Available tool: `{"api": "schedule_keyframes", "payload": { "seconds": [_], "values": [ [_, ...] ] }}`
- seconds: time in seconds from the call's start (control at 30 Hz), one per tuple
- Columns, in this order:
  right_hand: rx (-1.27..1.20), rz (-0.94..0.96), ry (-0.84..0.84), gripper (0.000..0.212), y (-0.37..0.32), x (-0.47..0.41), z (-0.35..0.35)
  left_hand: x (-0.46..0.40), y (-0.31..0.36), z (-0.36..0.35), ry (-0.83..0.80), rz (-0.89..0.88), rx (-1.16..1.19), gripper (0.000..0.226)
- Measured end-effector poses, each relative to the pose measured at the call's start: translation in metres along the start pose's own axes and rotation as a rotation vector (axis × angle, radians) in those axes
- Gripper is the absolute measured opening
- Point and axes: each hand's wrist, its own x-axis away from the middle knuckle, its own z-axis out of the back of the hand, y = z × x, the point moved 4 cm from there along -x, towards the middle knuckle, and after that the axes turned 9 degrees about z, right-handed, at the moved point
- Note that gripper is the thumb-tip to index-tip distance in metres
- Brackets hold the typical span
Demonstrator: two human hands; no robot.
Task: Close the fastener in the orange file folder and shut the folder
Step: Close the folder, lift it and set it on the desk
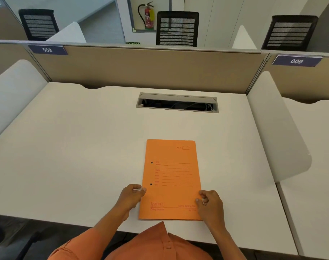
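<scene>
Two hands, L (131, 196) & R (209, 201), curled, pinch 1 shut orange folder's (171, 177) side edges.

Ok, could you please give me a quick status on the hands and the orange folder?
Left hand at folder's left edge, right hand at right edge. Orange folder shut, flat on desk. Nothing in the way.
</scene>
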Motion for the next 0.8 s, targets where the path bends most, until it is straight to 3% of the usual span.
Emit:
{"api": "schedule_keyframes", "payload": {
  "seconds": [0.37, 0.8],
  "values": [
    [0.007, -0.013, 0.008, 0.032, 0.001, -0.003, 0.000, 0.000, 0.009, -0.011, -0.071, 0.007, 0.090, 0.022],
    [-0.145, -0.110, 0.052, 0.042, 0.003, -0.002, 0.004, 0.007, 0.015, -0.014, -0.104, -0.043, 0.132, 0.034]
  ]
}}
